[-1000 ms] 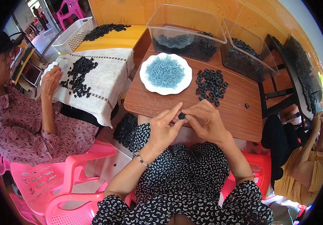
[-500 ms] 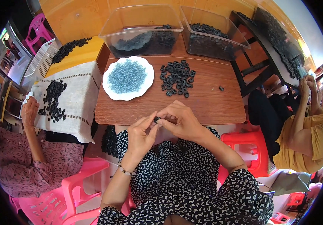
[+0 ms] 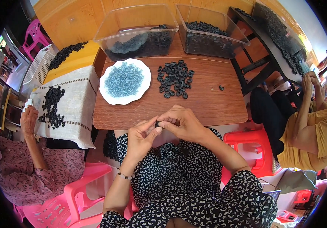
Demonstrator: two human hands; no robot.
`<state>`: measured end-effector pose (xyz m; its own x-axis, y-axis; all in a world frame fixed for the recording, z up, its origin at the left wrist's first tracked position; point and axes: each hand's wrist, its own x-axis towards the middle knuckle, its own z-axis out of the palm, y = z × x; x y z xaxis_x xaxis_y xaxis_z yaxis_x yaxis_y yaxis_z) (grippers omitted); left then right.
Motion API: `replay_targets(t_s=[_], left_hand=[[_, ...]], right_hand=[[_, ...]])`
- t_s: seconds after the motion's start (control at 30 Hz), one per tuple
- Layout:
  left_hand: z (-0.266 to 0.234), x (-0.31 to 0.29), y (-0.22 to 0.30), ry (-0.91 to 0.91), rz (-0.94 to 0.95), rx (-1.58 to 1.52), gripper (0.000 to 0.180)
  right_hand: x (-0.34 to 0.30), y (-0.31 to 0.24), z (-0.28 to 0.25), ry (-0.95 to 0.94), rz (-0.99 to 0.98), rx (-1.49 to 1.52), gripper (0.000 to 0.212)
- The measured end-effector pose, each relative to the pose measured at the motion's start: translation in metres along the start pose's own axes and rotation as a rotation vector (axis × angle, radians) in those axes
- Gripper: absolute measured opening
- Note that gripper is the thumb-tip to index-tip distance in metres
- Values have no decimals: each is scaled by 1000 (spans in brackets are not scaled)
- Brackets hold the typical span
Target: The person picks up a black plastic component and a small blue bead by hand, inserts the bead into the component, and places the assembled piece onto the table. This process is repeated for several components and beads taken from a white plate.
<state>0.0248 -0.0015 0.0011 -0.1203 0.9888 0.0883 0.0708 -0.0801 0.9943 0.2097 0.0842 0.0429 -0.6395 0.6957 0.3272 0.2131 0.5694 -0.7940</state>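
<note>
While black pieces [image 3: 175, 74] dot the tabletop [image 3: 212, 110], panelling [image 3: 80, 11] rises.

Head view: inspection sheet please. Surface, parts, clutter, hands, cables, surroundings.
Surface: brown table, wood-grained.
Job's things: held piece, black; blue beads on white plate; black pile right of plate.
Clutter: loose piece right of pile; two clear bins behind.
Hands: left hand and right hand both at held piece, fingertips closed.
Cables: nothing seen.
Surroundings: co-workers left and right; red stool.
</note>
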Motion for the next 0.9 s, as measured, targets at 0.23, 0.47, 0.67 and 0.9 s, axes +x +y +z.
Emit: replay_targets(t_s=[0.23, 0.47, 0.67, 0.9], left_hand=[[-4, 0, 8, -42, -125, -293, 41], [-5, 1, 4, 15, -125, -272, 36], [-5, 1, 3, 31, -104, -339, 34], [-2, 1, 3, 31, -124, -299, 37]], right_hand=[[0, 5, -2, -36, 7, -3, 18], [4, 6, -32, 165, 77, -127, 16], [11, 57, -78, 298, 303, -494, 18], [18, 78, -72, 334, 314, -576, 23]])
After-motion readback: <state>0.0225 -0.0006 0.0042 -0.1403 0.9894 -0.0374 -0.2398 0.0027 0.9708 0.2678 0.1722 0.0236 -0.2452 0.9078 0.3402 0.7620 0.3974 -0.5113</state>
